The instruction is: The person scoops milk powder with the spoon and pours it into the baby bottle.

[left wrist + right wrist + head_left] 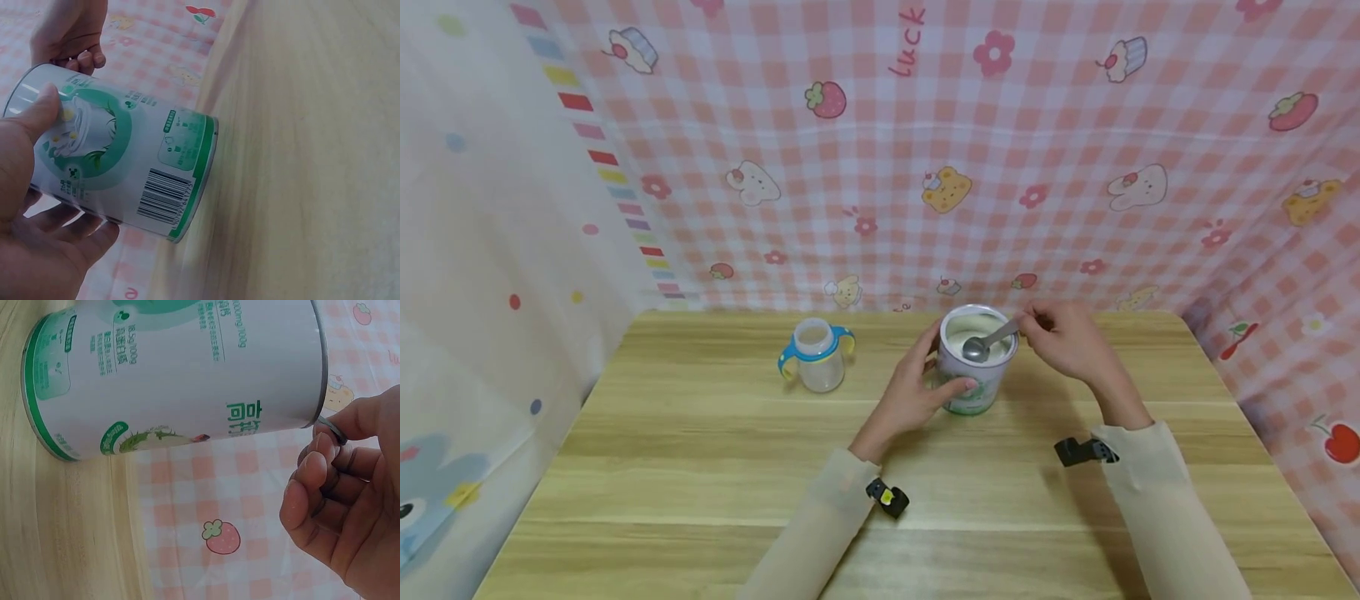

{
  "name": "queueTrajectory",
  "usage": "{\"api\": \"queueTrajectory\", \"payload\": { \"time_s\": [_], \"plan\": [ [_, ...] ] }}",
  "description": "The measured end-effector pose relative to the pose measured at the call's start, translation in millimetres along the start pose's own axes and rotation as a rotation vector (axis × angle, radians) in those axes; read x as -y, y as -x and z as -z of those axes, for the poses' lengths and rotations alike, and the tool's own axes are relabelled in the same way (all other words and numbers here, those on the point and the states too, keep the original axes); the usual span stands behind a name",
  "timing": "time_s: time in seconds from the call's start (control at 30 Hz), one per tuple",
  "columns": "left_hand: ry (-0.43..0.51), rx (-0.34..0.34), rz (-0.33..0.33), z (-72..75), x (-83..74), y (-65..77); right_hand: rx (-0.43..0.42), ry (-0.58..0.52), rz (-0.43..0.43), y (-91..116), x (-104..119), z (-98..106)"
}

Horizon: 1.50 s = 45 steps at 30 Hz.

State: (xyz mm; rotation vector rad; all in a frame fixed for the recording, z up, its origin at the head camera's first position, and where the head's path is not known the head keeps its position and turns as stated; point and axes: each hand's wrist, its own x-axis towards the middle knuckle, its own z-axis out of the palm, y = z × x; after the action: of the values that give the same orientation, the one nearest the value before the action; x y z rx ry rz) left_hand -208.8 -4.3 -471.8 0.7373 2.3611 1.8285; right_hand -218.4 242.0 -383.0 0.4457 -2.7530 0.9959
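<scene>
A white and green milk powder can (973, 379) stands uncovered at the back of the table, pale powder (966, 327) showing inside. My left hand (910, 385) grips its left side, thumb across the front; the left wrist view shows the thumb and fingers (81, 234) around the can. With thumb and fingertips my right hand (1063, 337) pinches the handle end of a metal spoon (1000, 335). The bowl of the spoon is over the can's mouth; whether it touches the powder I cannot tell. In the right wrist view only the handle tip (332, 430) shows.
Left of the can is a clear baby bottle (822, 372) with a blue collar and two blue-yellow handles, its top uncovered. A wooden table (700, 467) lies under everything. Checked pink cloth (865, 167) hangs behind, and a pale cloth (490, 250) on the left.
</scene>
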Motion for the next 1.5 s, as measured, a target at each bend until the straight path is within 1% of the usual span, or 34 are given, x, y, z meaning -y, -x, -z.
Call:
{"api": "queueTrajectory", "payload": {
  "time_s": [0.1, 0.2, 0.37, 0.6, 0.77, 0.93, 1.07, 1.2, 1.3, 1.5],
  "plan": [
    [-0.003, 0.004, -0.012, -1.1, 1.9, -0.8, -0.002, -0.003, 0.004, 1, 0, 0],
    [-0.011, 0.008, -0.025, -1.6, 2.8, -1.3, -0.024, -0.001, 0.038, 3, 0, -1],
    [-0.011, 0.000, -0.024, -1.4, 2.6, -1.9, -0.097, 0.009, 0.157, 7, 0, -3],
    [0.007, 0.002, -0.018, -1.8, 0.8, -2.8, -0.253, 0.051, 0.344, 9, 2, -3],
    [0.003, -0.001, -0.009, -1.2, 0.0, -2.0, -0.313, 0.107, 0.458, 9, 3, -4],
    [0.005, 0.000, -0.004, 0.2, -0.3, -1.0, -0.343, 0.195, 0.542, 9, 3, -7],
    [0.004, -0.001, -0.004, 0.8, 1.1, -0.4, -0.345, 0.271, 0.572, 10, 4, -11],
    [0.007, -0.006, 0.002, 1.1, 3.0, 0.3, -0.322, 0.321, 0.577, 11, 4, -16],
    [0.008, -0.007, 0.000, 1.2, 4.2, 0.5, -0.305, 0.327, 0.583, 11, 6, -19],
    [0.015, -0.007, -0.002, 0.2, 6.5, -0.9, -0.268, 0.278, 0.574, 13, 8, -22]
  ]
}}
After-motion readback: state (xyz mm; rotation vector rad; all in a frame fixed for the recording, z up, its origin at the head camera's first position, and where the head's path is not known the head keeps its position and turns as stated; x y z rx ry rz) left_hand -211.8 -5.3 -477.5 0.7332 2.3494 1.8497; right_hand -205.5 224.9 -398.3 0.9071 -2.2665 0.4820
